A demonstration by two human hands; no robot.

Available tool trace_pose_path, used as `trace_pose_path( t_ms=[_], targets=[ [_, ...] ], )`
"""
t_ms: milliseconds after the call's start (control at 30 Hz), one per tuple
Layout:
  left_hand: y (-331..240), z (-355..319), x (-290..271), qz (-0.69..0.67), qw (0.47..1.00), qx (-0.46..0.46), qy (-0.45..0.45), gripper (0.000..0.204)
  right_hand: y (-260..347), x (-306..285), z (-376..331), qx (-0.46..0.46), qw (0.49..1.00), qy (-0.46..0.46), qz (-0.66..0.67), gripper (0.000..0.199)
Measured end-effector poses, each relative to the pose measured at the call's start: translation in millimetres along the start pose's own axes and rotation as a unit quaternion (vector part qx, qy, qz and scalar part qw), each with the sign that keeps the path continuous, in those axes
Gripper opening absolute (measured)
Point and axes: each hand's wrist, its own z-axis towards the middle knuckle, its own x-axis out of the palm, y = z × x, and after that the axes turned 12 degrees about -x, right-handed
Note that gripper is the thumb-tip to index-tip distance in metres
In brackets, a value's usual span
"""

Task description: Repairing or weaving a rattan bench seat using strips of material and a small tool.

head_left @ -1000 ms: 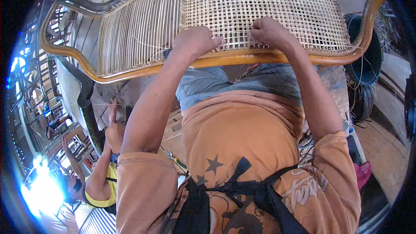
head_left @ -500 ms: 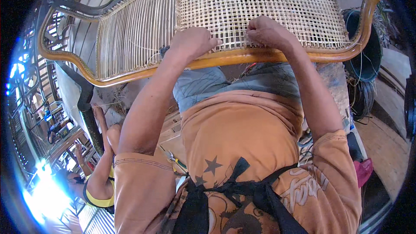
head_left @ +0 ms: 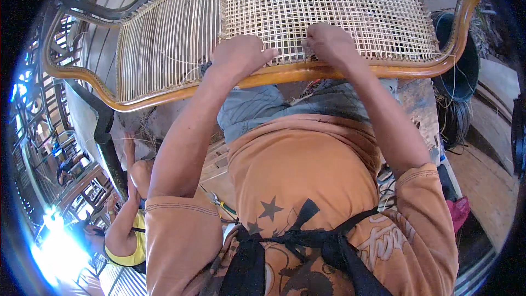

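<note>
At the top of the frame, the left hand (head_left: 241, 57) presses closed on the woven cane panel (head_left: 323, 5) by the wooden frame rail (head_left: 285, 74). The right hand (head_left: 329, 44) pinches a cane strand at the panel's lower edge. Weaving seems underway; the next pull likely needs steady tension.

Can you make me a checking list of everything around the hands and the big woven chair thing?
Surface: woven cane panel in a curved wooden frame; the right part is a tight grid, the left part has only long strands.
Job's things: the panel's near edge, where both hands work.
Clutter: small tool with green handle lying below; pink cloth at right.
Grippers: left hand fisted on the frame edge; right hand pinching at the weave, though what it grips is too small to tell.
Cables: dark coil by a black tub.
Surroundings: another person in yellow sitting low at left; more frames.
</note>
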Motion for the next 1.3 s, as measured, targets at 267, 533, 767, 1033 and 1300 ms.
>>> trace_pose_path(
  t_ms=[267,533,767,1033,1300],
  targets=[
    [11,2,5,-0.096,0.989,0.078,-0.075,0.026,15,2,6,-0.062,0.992,0.041,-0.098,0.02],
    [6,5,16,-0.143,0.978,0.083,-0.126,0.018,4,-20,-7,-0.202,0.978,-0.039,-0.039,0.019],
    [1,6,8,-0.115,0.987,0.094,-0.061,0.019,-6,-15,-9,-0.075,0.989,-0.001,0.124,0.015],
    [73,-8,16,-0.095,0.987,-0.016,-0.126,0.021,-3,-14,7,-0.11,0.992,0.06,0.009,0.014],
    [107,-17,15,-0.085,0.984,-0.02,-0.152,0.02,-4,-22,24,-0.095,0.991,0.098,0.001,0.018]
  ],
)
